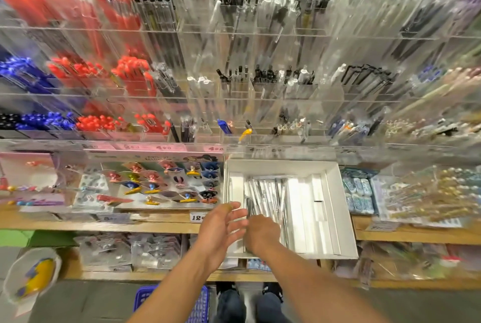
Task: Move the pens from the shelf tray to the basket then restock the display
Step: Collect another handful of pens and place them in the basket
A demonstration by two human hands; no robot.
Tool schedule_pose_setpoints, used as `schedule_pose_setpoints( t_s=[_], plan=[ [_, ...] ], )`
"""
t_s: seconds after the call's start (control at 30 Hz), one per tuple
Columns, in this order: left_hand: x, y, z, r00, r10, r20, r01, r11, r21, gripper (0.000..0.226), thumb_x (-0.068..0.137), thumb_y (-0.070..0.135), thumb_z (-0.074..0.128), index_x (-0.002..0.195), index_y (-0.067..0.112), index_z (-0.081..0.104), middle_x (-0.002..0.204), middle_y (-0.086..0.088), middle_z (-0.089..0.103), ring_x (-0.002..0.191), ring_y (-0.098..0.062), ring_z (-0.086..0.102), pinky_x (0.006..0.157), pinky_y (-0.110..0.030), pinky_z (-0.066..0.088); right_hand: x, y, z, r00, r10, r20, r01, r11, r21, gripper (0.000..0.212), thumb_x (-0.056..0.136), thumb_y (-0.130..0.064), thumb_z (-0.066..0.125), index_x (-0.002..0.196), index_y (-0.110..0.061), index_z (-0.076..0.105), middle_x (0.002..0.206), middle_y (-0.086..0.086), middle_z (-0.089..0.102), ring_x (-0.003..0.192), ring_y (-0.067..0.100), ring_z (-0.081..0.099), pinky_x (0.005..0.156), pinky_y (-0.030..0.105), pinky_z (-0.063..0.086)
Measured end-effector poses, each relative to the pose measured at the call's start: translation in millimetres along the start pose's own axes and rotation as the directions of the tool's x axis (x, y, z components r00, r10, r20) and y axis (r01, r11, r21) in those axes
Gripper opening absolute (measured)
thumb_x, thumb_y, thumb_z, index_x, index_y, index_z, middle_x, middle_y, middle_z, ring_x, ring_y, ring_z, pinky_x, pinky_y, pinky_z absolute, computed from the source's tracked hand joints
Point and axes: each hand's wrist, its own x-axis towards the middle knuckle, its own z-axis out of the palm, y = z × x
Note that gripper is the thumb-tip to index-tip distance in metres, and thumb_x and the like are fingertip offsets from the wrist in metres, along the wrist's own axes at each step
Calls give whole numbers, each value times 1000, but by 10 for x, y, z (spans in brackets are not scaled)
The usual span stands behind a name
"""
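White shelf tray (335, 208) sits on the wooden shelf (161, 226) at its front edge, holding wrapped pens (263, 192). Right hand (261, 234) curls onto pens; left hand (221, 229) open, empty. Blue basket (200, 304) on floor below.

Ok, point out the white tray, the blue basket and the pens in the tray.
white tray (341, 208): head view, right wall.
blue basket (200, 304): head view, right rim.
pens (263, 194): head view, middle of bundle.

Bare forearms, dark trousers (231, 307), dark shoes (272, 289) with white marks
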Motion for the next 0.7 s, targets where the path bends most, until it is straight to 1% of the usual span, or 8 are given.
schedule_pose_setpoints(
  t_s=[0.23, 0.3, 0.37, 0.43, 0.5, 0.57, 0.63, 0.7],
  plan=[
    [-31, 31, -3, 1000, -3, 8, 3, 1000, 13, 25, 101, 24, 47, 115, 10, 63, 100, -8, 75, 81, -19, 70, 74, -33, 58, -34, 17, -22, 997, 65, -31, -61, 990, 126, 16, 90, -24, 59, 104, -17, 62, 103, -1, 66, 94, 18, 65, 65, 28, 47],
    [-27, 47, -5, 1000, 2, 5, -2, 1000, 14, 25, 102, 24, 47, 115, 10, 63, 97, -6, 76, 81, -19, 70, 73, -33, 58, -102, 102, -69, 998, 52, -27, -46, 979, 199, 10, 87, -26, 60, 91, -17, 60, 88, -4, 62, 84, 16, 63, 62, 27, 46],
    [-14, 70, 12, 1000, 15, 3, -15, 1000, 18, 23, 102, 23, 48, 113, 11, 64, 96, -6, 76, 81, -19, 70, 73, -33, 56, -174, 243, -187, 999, 11, -40, -1, 973, 229, 13, 87, -23, 59, 77, -18, 53, 80, -4, 59, 75, 16, 60, 57, 26, 44],
    [-4, 103, 47, 999, 32, 11, -32, 999, 25, 22, 102, 22, 48, 112, 11, 65, 94, -5, 77, 80, -18, 70, 73, -32, 55, -264, 404, -379, 998, 7, -70, 11, 967, 253, 12, 91, -19, 55, 80, -15, 51, 81, -1, 58, 75, 18, 62, 55, 27, 45],
    [-1, 146, 98, 997, 63, 34, -66, 996, 65, 21, 103, 20, 47, 112, 13, 65, 94, -4, 77, 79, -17, 71, 73, -31, 56, -375, 549, -615, 994, 8, -109, 24, 958, 286, 12, 95, -23, 54, 90, -12, 55, 88, 3, 61, 76, 21, 62, 55, 27, 45],
    [6, 193, 165, 993, 108, 49, -114, 982, 150, 22, 103, 19, 46, 110, 16, 66, 98, -4, 77, 83, -17, 71, 72, -30, 56, -510, 671, -843, 984, -36, -176, 94, 939, 331, 18, 96, -27, 55, 88, -12, 60, 94, 6, 66, 75, 22, 63, 57, 27, 45],
    [11, 227, 230, 982, 177, 63, -187, 944, 271, 23, 103, 21, 46, 108, 21, 68, 103, -2, 76, 93, -17, 70, 74, -28, 54, -665, 742, -1040, 954, -123, -273, 228, 889, 398, 18, 95, -26, 57, 83, -15, 64, 90, 3, 68, 74, 19, 65, 60, 28, 49],
    [7, 230, 275, 958, 262, 119, -287, 869, 402, 22, 103, 26, 47, 106, 25, 69, 103, 4, 74, 100, -11, 67, 79, -27, 50, -796, 737, -1187, 919, -225, -325, 366, 794, 485, 10, 94, -26, 60, 89, -19, 66, 81, -3, 67, 68, 12, 64, 62, 27, 50]
  ],
)
